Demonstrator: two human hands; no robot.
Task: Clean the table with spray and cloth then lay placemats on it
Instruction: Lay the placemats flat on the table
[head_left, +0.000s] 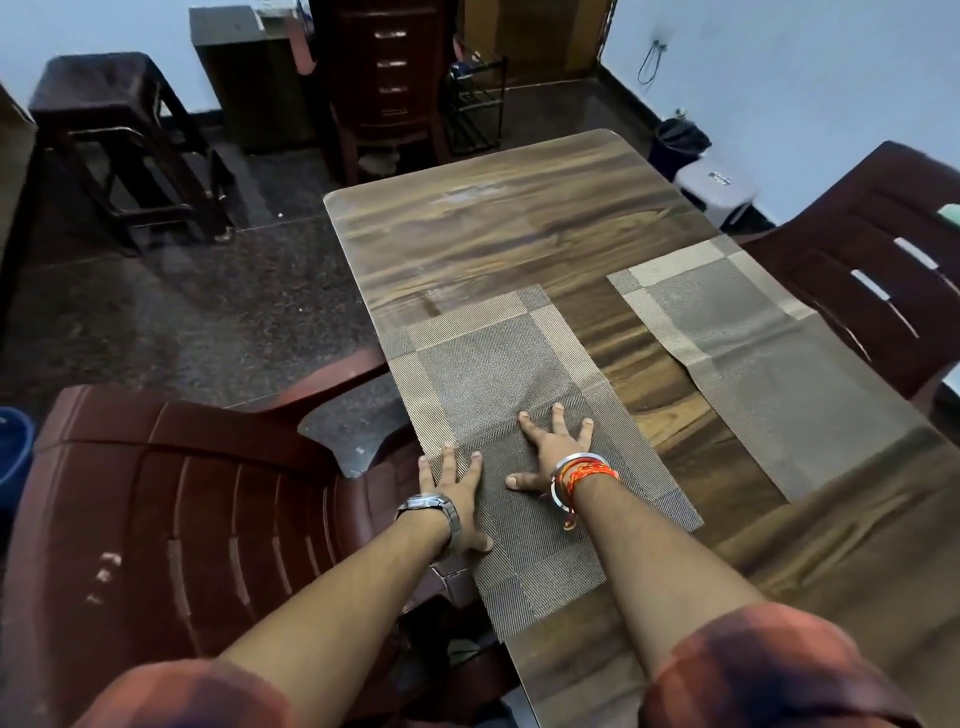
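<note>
Both hands lie flat with fingers spread and straight, holding nothing. The left hand (457, 499) presses the near placemat (493, 364) at its left border, and the right hand (550, 452) presses the mat's middle, just beside the left. The mat stretches away past the fingertips along the table (493, 223) edge. A second placemat (769, 364) lies well apart, off to the right of the right hand, on bare wood. A brown plastic chair (182, 493) stands left of the left wrist.
</note>
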